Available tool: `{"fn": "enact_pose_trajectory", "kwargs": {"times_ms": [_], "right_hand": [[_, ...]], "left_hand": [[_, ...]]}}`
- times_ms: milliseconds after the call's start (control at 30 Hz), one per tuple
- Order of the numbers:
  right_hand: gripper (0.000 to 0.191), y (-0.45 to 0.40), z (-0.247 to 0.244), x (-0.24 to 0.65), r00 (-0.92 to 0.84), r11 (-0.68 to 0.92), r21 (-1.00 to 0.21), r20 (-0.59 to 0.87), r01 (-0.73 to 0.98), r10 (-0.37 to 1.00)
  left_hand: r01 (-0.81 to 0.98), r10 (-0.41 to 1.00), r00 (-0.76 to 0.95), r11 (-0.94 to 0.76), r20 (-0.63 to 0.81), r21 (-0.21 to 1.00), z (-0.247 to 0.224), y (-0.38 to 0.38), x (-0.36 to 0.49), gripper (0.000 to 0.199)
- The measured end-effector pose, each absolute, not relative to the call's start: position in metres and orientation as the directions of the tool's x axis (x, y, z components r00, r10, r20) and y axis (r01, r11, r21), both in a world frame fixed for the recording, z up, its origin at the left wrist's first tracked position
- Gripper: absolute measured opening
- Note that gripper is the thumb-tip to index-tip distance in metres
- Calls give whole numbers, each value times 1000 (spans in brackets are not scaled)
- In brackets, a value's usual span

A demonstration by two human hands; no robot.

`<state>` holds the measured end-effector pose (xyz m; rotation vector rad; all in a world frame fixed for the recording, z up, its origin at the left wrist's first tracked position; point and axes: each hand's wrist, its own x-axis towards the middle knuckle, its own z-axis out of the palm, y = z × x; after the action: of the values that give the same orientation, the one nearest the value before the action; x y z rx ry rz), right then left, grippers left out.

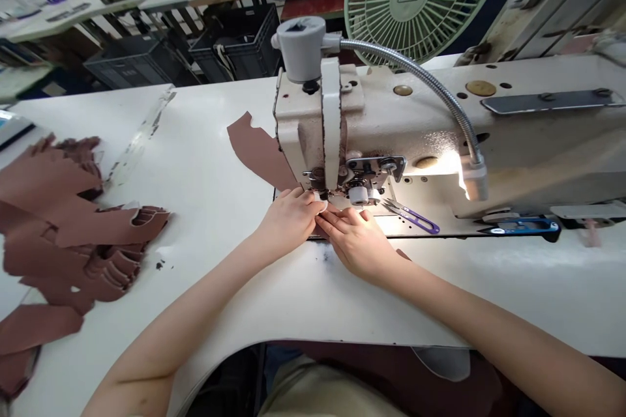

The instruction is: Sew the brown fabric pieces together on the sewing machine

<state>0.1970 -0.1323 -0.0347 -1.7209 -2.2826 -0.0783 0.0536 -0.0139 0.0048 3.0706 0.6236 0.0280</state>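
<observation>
A brown cut piece (264,153) lies under the head of a white sewing machine (303,111), its far end sticking out behind and to the left. My left hand (292,218) is closed at the needle area, its thumb and fingers pinching the near part of the brown piece. Beside it, my right hand (359,241) lies on the piece with fingers stretched forward and slightly apart, the fingertips close to my left thumb. The needle and most of the near part of the piece are hidden by the hands.
Brown cut pieces (73,221) are heaped at the left. Purple thread snips (415,216) and blue snips (523,227) lie right of the hands. A lit lamp (473,179) hangs on a bent arm. A green fan (415,0) and grey crates (239,45) stand behind.
</observation>
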Motion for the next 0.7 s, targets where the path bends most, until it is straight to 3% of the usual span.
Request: {"fn": "enact_pose_trajectory", "kwargs": {"times_ms": [200, 500, 700], "right_hand": [[28, -129, -30, 174, -147, 196, -208, 229, 958, 962], [29, -130, -32, 170, -124, 359, -550, 418, 754, 900], [27, -128, -42, 163, -199, 384, -491, 388, 782, 900]], "left_hand": [[427, 425, 902, -904, -73, 6, 21, -20, 65, 25], [469, 461, 858, -883, -227, -20, 23, -21, 75, 24], [469, 465, 865, -883, -191, -27, 17, -21, 74, 25]]}}
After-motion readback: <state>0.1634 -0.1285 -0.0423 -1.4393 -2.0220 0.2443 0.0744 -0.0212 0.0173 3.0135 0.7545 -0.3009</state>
